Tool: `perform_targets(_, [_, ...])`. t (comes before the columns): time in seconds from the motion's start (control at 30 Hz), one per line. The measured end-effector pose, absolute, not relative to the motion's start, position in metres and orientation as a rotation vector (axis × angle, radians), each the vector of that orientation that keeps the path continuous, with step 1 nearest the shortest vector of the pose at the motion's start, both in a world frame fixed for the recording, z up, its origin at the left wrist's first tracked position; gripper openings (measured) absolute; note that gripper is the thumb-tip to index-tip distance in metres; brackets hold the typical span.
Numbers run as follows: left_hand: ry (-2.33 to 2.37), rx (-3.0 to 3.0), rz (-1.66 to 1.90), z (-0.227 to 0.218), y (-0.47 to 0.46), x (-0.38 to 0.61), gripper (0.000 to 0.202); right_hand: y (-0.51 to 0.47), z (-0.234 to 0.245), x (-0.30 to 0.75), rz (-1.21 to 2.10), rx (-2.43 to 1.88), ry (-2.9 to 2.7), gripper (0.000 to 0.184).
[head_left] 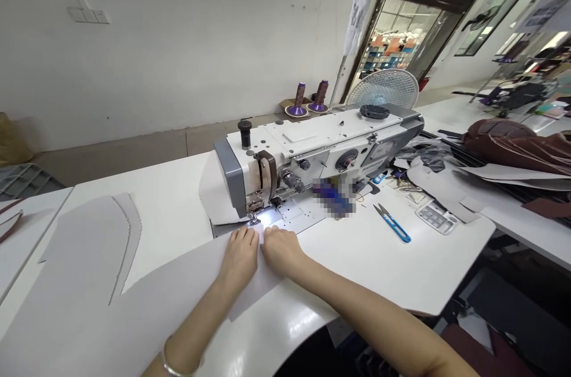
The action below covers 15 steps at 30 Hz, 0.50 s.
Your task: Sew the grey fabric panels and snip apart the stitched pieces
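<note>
A large pale grey sheet of material spreads over the left part of the table, and its edge runs up to the lit needle area of a white and grey sewing machine. My left hand lies on this sheet just in front of the presser foot, with its fingers curled together on the edge. Close beside it, my right hand is closed on the same edge, thumb side toward the left hand. The fingertips of both hands are partly hidden.
Blue thread snips lie right of the machine, near a grey plastic tray. Two thread cones and a fan stand behind. Brown pieces are piled at the right. A blurred patch sits under the machine arm.
</note>
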<state>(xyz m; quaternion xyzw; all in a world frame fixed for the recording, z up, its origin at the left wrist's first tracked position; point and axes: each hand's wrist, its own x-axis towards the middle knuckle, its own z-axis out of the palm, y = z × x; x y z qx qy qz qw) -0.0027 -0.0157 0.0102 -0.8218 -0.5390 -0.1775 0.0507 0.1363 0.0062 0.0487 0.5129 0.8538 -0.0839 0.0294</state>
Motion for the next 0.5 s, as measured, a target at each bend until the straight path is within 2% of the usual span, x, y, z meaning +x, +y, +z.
perform_targets(0.2, [-1.612,-2.43,-0.723,-0.003,-0.008,-0.004,0.029,0.006,0.018,0.13,-0.084,1.589,2.826,0.018])
perform_targets(0.37, [-1.541,-2.368,-0.793,-0.011,-0.01,-0.007,0.042,0.011,0.003,0.138,-0.141,1.721,2.868,0.013])
perform_targets(0.5, [-1.532,-2.41,-0.737,-0.011,-0.01,-0.009,0.045,0.013,0.004,0.139,-0.184,1.711,2.91,0.012])
